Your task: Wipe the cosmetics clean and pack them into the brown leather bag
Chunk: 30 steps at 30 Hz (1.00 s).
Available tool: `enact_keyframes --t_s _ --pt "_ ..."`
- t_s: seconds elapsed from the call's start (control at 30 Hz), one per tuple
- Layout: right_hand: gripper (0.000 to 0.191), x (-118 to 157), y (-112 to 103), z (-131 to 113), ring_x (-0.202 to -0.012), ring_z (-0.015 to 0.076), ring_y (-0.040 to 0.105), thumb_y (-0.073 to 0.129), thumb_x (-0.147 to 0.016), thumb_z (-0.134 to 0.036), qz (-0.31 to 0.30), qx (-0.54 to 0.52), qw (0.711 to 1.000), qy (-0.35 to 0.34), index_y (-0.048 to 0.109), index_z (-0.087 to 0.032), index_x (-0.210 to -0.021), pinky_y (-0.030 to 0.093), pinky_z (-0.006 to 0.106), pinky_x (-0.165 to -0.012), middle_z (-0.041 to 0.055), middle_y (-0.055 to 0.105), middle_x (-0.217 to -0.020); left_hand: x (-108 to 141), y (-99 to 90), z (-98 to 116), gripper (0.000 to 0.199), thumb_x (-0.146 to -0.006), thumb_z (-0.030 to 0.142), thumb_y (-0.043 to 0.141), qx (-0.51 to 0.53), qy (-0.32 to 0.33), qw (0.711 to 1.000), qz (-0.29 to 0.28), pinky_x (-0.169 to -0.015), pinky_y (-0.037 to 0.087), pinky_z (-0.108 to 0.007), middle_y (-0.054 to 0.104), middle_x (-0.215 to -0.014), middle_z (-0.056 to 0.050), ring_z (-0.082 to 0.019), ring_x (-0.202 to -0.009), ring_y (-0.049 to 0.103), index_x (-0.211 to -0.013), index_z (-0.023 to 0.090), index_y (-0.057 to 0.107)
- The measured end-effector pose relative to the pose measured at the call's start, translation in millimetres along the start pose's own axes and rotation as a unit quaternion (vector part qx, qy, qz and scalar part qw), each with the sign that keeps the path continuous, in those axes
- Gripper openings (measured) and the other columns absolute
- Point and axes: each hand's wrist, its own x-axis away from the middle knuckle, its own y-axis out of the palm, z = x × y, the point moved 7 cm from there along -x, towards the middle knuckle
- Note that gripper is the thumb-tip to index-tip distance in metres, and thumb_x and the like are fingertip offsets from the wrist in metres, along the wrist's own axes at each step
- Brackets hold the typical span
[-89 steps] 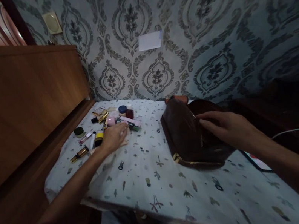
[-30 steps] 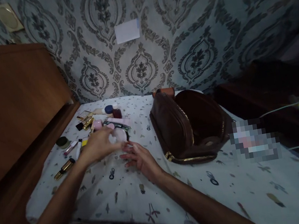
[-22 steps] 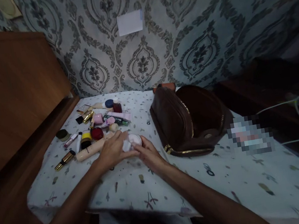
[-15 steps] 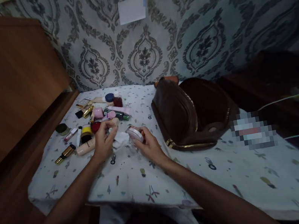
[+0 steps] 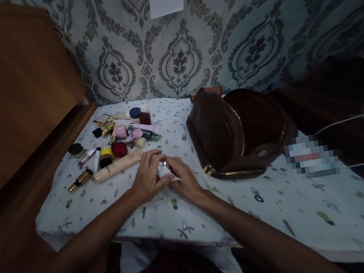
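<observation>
White material (image 5: pixel 164 171) shows between the left hand (image 5: pixel 149 177) and the right hand (image 5: pixel 185 180), both curled round a small, mostly hidden item above the patterned cloth (image 5: pixel 217 223); a beige tube (image 5: pixel 117 166) lies just beside the left hand; the brown bag (image 5: pixel 218 135) sits open, right of both hands.

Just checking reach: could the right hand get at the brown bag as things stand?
Probably yes: the bag stands close beside the right hand with only cloth between, though that hand is busy with a white item.
</observation>
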Motion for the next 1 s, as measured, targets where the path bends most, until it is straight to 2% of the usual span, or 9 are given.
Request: enact_keyframes --t_s 0.1,0.2,0.3,0.37,0.47,0.67,0.8,0.9,1.0 --pt "0.034 0 -2 1 -0.093 0.0262 0.057 0.051 -0.074 -0.013 0.015 -0.013 1.000 -0.004 0.064 -0.023 -0.104 0.048 0.039 -0.084 0.0073 0.067 -0.099 0 1.7 -1 0.037 -0.096 0.043 0.049 0.019 -0.028 0.999 -0.026 -0.104 0.042 -0.044 0.058 -0.123 -0.018 -0.028 -0.120 0.052 -0.120 0.015 0.054" --pt "0.029 -2 -2 3 -0.094 0.0268 0.058 0.056 -0.078 -0.018 0.015 -0.027 0.999 0.007 0.066 -0.023 -0.105 0.047 0.040 -0.086 0.0079 0.068 -0.100 -3 -1.7 -8 0.029 -0.099 0.037 0.042 0.078 -0.075 0.994 -0.021 -0.097 0.045 -0.039 0.063 -0.111 -0.013 -0.024 -0.108 0.059 -0.114 0.017 0.057" --pt "0.018 -3 -1 6 -0.090 0.0257 0.058 0.062 -0.079 -0.022 0.001 -0.035 0.999 0.026 0.068 -0.023 -0.096 0.047 0.039 -0.084 0.0064 0.068 -0.093 -5 -1.8 -19 0.029 -0.099 0.037 0.041 0.153 -0.136 0.979 -0.015 -0.091 0.046 -0.034 0.066 -0.105 -0.010 -0.022 -0.100 0.062 -0.108 0.017 0.060" --pt "0.019 -3 -1 7 -0.091 0.0250 0.058 0.065 -0.078 -0.022 -0.001 -0.055 0.998 0.037 0.069 -0.023 -0.096 0.047 0.038 -0.085 0.0051 0.069 -0.093 -4 0.5 -28 0.030 -0.098 0.039 0.041 0.205 -0.180 0.962 -0.012 -0.090 0.046 -0.032 0.067 -0.103 -0.008 -0.021 -0.098 0.062 -0.107 0.017 0.059" --pt "0.025 -4 -1 9 -0.091 0.0235 0.059 0.068 -0.078 -0.026 0.002 -0.126 0.989 0.077 0.070 -0.024 -0.103 0.046 0.036 -0.086 0.0028 0.069 -0.094 -3 4.8 -41 0.030 -0.097 0.042 0.042 0.269 -0.234 0.934 0.002 -0.088 0.047 -0.030 0.067 -0.100 -0.005 -0.020 -0.096 0.062 -0.105 0.018 0.058" --pt "0.032 -9 1 9 -0.086 0.0190 0.060 0.075 -0.075 -0.035 0.022 -0.278 0.951 0.131 0.068 -0.021 -0.103 0.047 0.030 -0.082 0.0006 0.069 -0.094 1 8.9 -63 0.031 -0.094 0.046 0.045 0.299 -0.307 0.902 0.047 -0.084 0.048 -0.030 0.065 -0.091 -0.003 -0.019 -0.091 0.060 -0.098 0.020 0.062" --pt "0.030 -9 -1 10 -0.085 0.0193 0.059 0.074 -0.077 -0.035 0.039 -0.269 0.954 0.129 0.068 -0.022 -0.103 0.048 0.032 -0.082 0.0009 0.066 -0.091 4 21.4 -68 0.040 -0.091 0.056 0.050 0.366 -0.361 0.857 0.046 -0.084 0.053 -0.034 0.067 -0.097 -0.007 -0.022 -0.096 0.063 -0.095 0.019 0.063" --pt "0.031 -8 -6 10 -0.097 0.0228 0.059 0.072 -0.079 -0.036 0.057 -0.236 0.964 0.111 0.069 -0.025 -0.108 0.049 0.038 -0.091 0.0041 0.065 -0.104 6 32.1 -67 0.049 -0.086 0.065 0.054 0.441 -0.380 0.813 0.027 -0.070 0.056 -0.032 0.068 -0.097 -0.008 -0.023 -0.091 0.066 -0.098 0.018 0.061" --pt "0.030 -7 -13 9 -0.112 0.0260 0.055 0.073 -0.079 -0.033 0.086 -0.158 0.980 0.085 0.071 -0.028 -0.108 0.045 0.043 -0.102 0.0065 0.061 -0.114 7 38.2 -60 0.054 -0.076 0.065 0.068 0.523 -0.382 0.762 -0.016 -0.061 0.056 -0.030 0.068 -0.095 -0.005 -0.022 -0.084 0.068 -0.102 0.019 0.059"
